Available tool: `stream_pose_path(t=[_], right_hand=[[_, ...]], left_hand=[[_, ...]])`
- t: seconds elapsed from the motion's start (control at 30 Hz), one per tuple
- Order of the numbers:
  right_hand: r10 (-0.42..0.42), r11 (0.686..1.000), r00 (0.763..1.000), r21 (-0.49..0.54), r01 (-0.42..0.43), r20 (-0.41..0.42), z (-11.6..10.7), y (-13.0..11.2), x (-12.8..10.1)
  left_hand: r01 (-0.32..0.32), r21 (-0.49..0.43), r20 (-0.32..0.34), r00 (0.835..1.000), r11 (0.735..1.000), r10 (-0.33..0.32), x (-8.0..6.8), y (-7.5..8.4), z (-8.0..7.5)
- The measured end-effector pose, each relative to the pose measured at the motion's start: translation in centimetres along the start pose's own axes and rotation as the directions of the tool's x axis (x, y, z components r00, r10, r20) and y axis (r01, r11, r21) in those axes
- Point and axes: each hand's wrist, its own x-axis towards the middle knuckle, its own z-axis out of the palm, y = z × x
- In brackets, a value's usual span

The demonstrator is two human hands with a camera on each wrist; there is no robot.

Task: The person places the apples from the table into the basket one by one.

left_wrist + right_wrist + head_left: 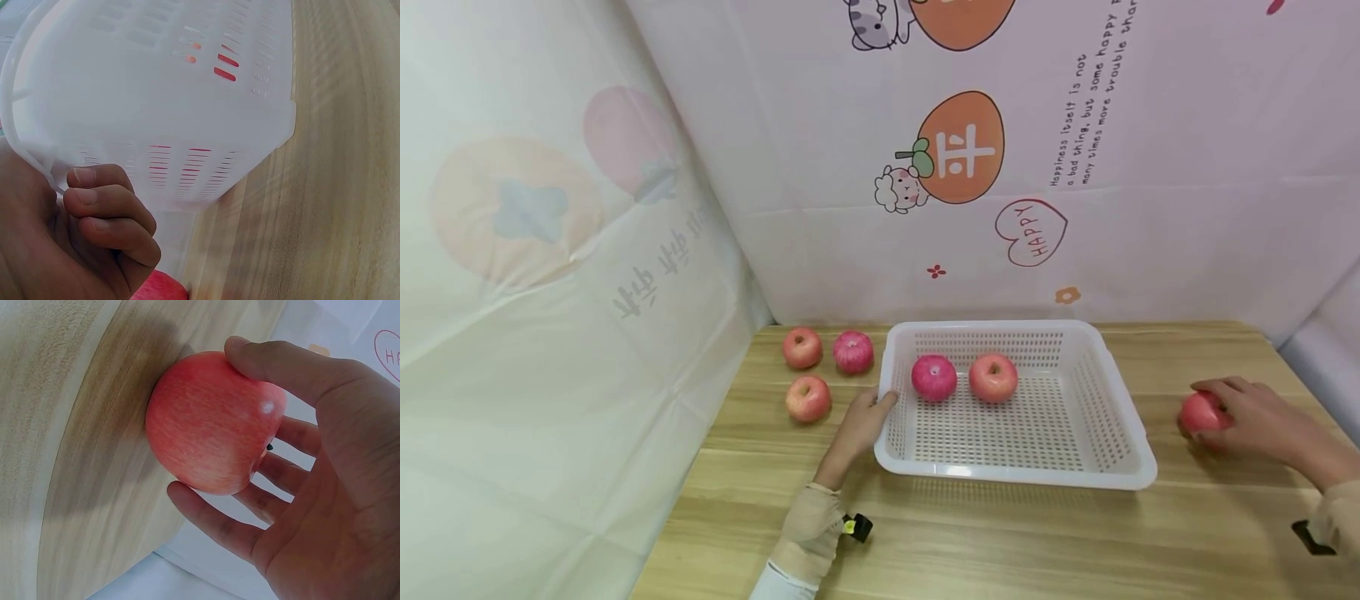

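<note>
A white perforated plastic basket [1015,479] stands on the wooden table, with a magenta striped round item [934,378] and a red apple [993,378] inside. My left hand [863,425] grips its left rim; in the left wrist view the fingers [115,203] curl at the rim's edge. Off to the right of the basket, my right hand [1255,421] holds another red apple [209,422], thumb on one side and fingers around the other. That apple is low over the tabletop, its dark stem turned toward the palm.
Left of the basket lie two more apples [802,347] [808,398] and a second magenta striped round item [853,352]. A printed white cloth [820,242] hangs behind the table, and a pale cloth [550,375] hangs along its left side.
</note>
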Motion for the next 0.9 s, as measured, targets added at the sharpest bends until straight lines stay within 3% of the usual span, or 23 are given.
stream_pose_path(t=[0.9], right_hand=[[0.009,1.000,1.000,-0.005,-0.009,0.008,-0.13,-0.20,0.03]], left_hand=[[0.012,-0.023,0.039,0.999,1.000,-0.011,0.14,-0.13,-0.05]])
